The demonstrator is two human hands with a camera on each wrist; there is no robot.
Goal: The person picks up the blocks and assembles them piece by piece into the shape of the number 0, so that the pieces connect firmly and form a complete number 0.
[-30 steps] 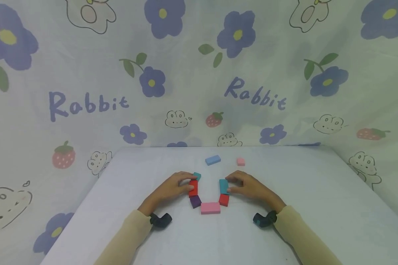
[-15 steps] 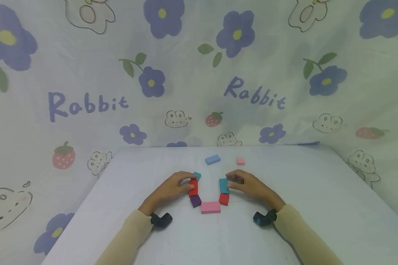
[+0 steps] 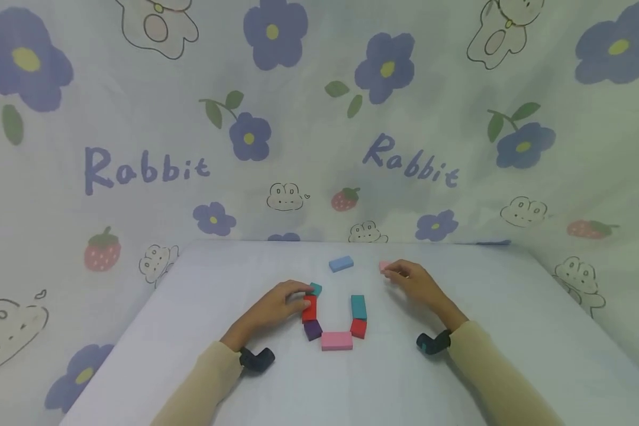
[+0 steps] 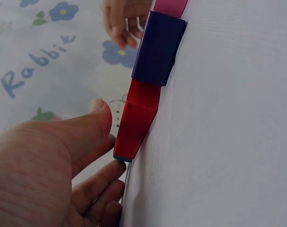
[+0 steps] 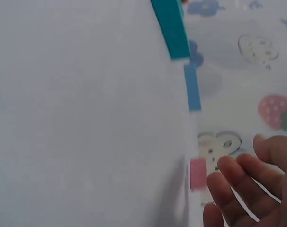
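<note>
Several coloured blocks form a U on the table. On its left side, my left hand [image 3: 278, 303] lies beside the red block [image 3: 309, 309], fingertips at the small teal block [image 3: 316, 289]; its thumb stands off the red block in the left wrist view. A purple block [image 3: 313, 330] lies nearer me, with a long pink block [image 3: 337, 341] at the bottom. A small red block [image 3: 358, 328] and a long teal block [image 3: 358, 307] make the right side. My right hand [image 3: 416, 284], fingers loosely bent, reaches to the small pink block [image 3: 384, 266], which it partly hides; the right wrist view shows nothing gripped.
A light blue block [image 3: 341, 264] lies farther back, behind the U. The white table [image 3: 458, 384] ends at a patterned cloth backdrop [image 3: 309, 136]. Each wrist wears a black camera mount [image 3: 257, 359].
My right hand has left the long teal block and moved back and right to the small pink block. The left hand stays by the red and small teal blocks. The head view tilts slightly.
</note>
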